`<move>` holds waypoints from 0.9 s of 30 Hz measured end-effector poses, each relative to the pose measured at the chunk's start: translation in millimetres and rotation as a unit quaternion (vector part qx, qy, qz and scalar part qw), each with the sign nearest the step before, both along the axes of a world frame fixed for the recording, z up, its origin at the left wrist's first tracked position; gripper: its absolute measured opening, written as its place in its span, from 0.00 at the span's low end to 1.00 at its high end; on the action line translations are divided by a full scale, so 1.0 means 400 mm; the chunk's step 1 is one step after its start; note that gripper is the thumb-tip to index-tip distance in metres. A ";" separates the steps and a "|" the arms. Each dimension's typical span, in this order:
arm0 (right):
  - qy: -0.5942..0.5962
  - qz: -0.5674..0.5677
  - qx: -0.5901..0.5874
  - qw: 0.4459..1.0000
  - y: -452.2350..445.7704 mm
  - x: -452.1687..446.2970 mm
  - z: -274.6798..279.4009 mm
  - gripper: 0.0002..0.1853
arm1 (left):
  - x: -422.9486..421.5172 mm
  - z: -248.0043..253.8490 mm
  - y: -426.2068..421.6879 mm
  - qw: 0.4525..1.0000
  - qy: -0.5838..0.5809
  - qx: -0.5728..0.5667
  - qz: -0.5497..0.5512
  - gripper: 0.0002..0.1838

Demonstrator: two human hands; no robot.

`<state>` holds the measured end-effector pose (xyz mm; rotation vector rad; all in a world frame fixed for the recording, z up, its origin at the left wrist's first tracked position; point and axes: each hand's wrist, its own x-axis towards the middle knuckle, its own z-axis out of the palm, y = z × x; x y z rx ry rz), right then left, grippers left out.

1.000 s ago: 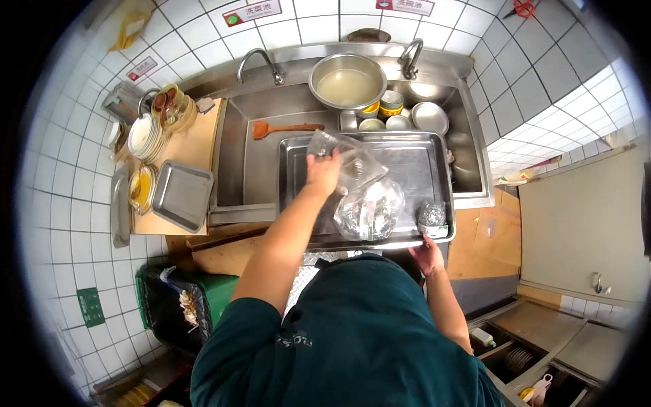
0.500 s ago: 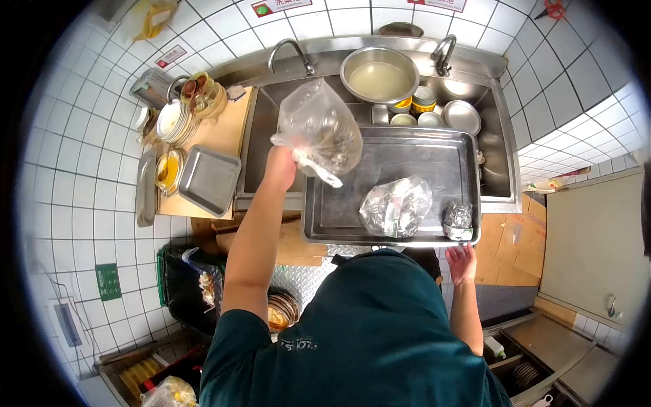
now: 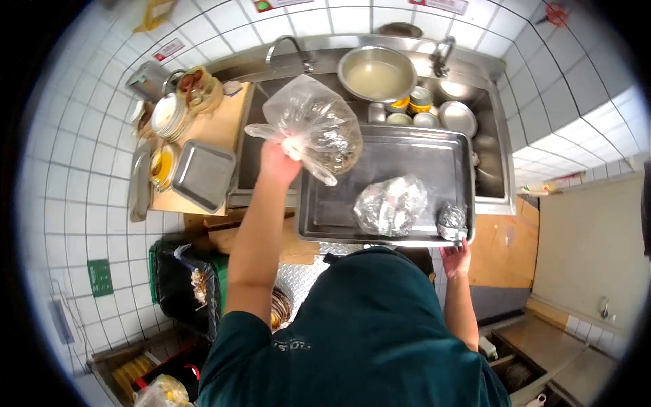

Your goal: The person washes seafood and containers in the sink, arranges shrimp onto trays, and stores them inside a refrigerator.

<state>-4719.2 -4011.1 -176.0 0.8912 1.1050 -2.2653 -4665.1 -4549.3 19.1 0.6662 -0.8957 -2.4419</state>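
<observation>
The left hand (image 3: pixel 282 157) is clamped on the gathered, knotted neck of a clear plastic bag (image 3: pixel 327 132), holding it up over the left edge of a large metal tray (image 3: pixel 400 154). Dark contents show through the bag's film; what they are cannot be told. The right hand (image 3: pixel 456 258) is at the tray's near right corner, fingers at the rim; how tightly they close cannot be told.

On the tray, a clear-wrapped bundle (image 3: pixel 391 205) lies near the middle of the near side, and a smaller wrapped packet (image 3: pixel 452 220) sits in the near right corner, apart from it. The tray lies across the steel sink (image 3: pixel 494 146). Beyond it are a metal basin (image 3: pixel 377 73) of cloudy liquid and stacked bowls (image 3: pixel 421 100).
</observation>
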 end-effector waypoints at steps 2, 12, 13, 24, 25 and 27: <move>-0.013 -0.015 0.022 1.000 0.028 -0.006 -0.045 0.40 | -0.012 -0.030 -0.007 0.992 -0.012 -0.093 -0.090 0.23; -0.004 -0.034 0.021 0.999 0.071 -0.035 -0.103 0.23 | 0.204 -0.261 0.006 0.761 -0.446 -0.454 -0.126 0.31; 0.021 -0.028 0.020 0.999 0.067 -0.033 -0.092 0.24 | 0.263 -0.332 0.005 0.705 -0.487 -0.494 -0.147 0.28; 0.106 0.006 0.031 0.994 0.029 -0.063 -0.017 0.24 | 0.445 -0.454 0.186 0.980 -0.177 -0.057 -0.073 0.40; 0.110 0.010 0.038 0.993 0.034 -0.070 0.018 0.24 | 0.431 -0.432 0.181 0.982 -0.167 -0.051 -0.076 0.41; 0.095 0.023 0.068 0.993 0.074 -0.077 0.029 0.23 | 0.408 -0.319 0.183 0.984 -0.154 -0.039 -0.082 0.43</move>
